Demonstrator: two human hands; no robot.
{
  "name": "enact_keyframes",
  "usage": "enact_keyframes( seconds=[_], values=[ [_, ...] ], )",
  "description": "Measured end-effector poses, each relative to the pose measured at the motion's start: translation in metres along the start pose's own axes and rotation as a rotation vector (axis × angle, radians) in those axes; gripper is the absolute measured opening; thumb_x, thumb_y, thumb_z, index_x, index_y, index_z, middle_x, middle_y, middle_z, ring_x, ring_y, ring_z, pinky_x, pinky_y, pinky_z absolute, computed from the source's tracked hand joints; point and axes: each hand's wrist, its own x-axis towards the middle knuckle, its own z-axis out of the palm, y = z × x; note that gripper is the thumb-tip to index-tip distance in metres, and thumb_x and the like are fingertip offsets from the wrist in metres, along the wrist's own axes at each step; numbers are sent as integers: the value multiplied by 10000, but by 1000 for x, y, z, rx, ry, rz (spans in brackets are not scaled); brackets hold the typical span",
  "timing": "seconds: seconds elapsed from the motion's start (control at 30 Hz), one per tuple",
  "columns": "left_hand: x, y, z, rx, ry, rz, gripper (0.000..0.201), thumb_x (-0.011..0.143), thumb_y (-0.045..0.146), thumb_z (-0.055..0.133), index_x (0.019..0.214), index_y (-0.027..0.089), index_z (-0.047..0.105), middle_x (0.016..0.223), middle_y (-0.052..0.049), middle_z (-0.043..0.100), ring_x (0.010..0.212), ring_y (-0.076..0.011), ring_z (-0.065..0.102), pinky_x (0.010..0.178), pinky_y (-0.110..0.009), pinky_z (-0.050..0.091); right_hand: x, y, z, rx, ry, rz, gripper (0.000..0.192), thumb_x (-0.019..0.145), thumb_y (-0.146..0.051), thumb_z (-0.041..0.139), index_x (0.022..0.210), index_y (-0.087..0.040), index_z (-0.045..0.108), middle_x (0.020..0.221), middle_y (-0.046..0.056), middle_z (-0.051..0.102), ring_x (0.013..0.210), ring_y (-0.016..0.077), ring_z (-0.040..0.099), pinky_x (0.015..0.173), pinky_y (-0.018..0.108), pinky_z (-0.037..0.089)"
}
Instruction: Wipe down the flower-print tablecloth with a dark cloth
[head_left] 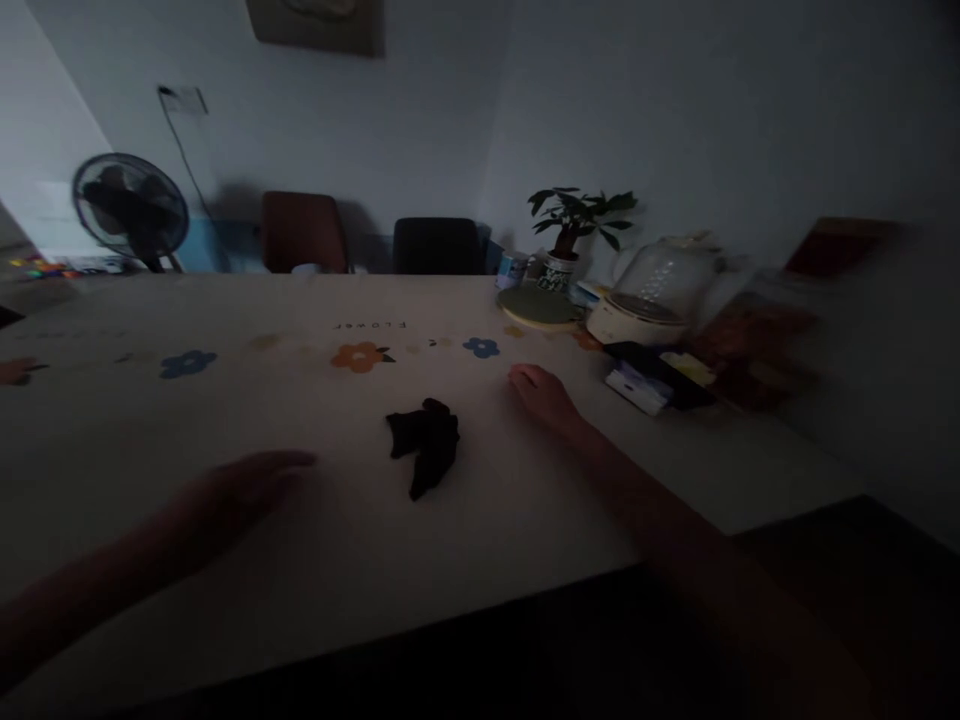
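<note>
A small black piece of crumpled cloth (427,442) lies on the white tablecloth (337,570), between my two hands. I cannot tell in this dim light what kind of item the cloth is. To its left, my left hand (251,482) is held low over the table with its fingers stretched out and nothing in them; it is dark and somewhat blurred. On the other side of the cloth, my right hand (546,396) rests near a blue printed flower, its fingers curled in and no object showing in them. Neither hand touches the cloth.
At the back right stand a potted plant (561,265), a round green mat (540,308) and a clear-lidded appliance (645,300). A dark tray with packets (652,380) lies near my right forearm. Two chairs (304,232) and a fan (131,205) are beyond the table.
</note>
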Motion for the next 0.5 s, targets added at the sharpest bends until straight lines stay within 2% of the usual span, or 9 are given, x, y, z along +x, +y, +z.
enact_keyframes(
  seconds=[0.03, 0.07, 0.13, 0.27, 0.37, 0.43, 0.5],
  values=[
    [13, 14, 13, -36, -124, 56, 457, 1008, 450, 271, 1289, 261, 578, 1323, 8, 618, 1184, -163, 587, 1041, -363, 461, 0, 3, 0, 14, 15, -1, 300, 888, -311, 384, 900, -195, 660, 1063, 106, 705, 1067, 240, 620, 960, 374, 454],
    [28, 31, 26, -64, -165, 157, 482, 996, 413, 280, 1371, 226, 520, 1410, -54, 553, 1258, -191, 544, 1072, -388, 441, -2, 5, 1, 29, 28, -5, 312, 886, -321, 380, 922, -191, 661, 1087, 115, 703, 1069, 239, 625, 961, 379, 457],
    [61, 67, 52, -67, -197, 249, 546, 942, 421, 435, 1452, 224, 437, 1516, -83, 435, 1388, -222, 420, 1141, -386, 381, -7, 8, 1, 59, 41, -24, 333, 882, -351, 379, 947, -188, 662, 1111, 127, 702, 1067, 239, 634, 961, 386, 461],
    [115, 127, 85, 9, -259, 396, 648, 908, 489, 525, 1483, 217, 396, 1592, -157, 269, 1483, -333, 230, 1201, -598, 190, -15, 6, -5, 151, 77, -44, 380, 875, -455, 386, 945, -206, 664, 1063, 118, 717, 1039, 243, 654, 938, 390, 481],
    [137, 157, 100, 52, -242, 482, 597, 887, 583, 534, 1393, 268, 511, 1608, -145, 228, 1502, -360, 149, 1169, -689, 90, -15, 3, -18, 208, 182, -52, 379, 864, -492, 398, 940, -228, 659, 1068, 108, 718, 1043, 248, 655, 926, 404, 496],
    [151, 170, 111, 58, -199, 507, 566, 878, 617, 529, 1332, 282, 568, 1617, -137, 200, 1503, -373, 126, 1153, -708, 100, -13, 2, -28, 232, 278, -56, 360, 856, -496, 406, 922, -243, 652, 1053, 102, 720, 1048, 251, 654, 921, 413, 504],
    [166, 178, 119, 78, -163, 506, 517, 902, 590, 503, 1310, 282, 579, 1593, -137, 264, 1495, -357, 167, 1146, -713, 125, -11, 3, -35, 251, 336, -35, 346, 854, -499, 407, 895, -254, 648, 1003, 93, 726, 1028, 251, 661, 915, 417, 510]
  ],
)
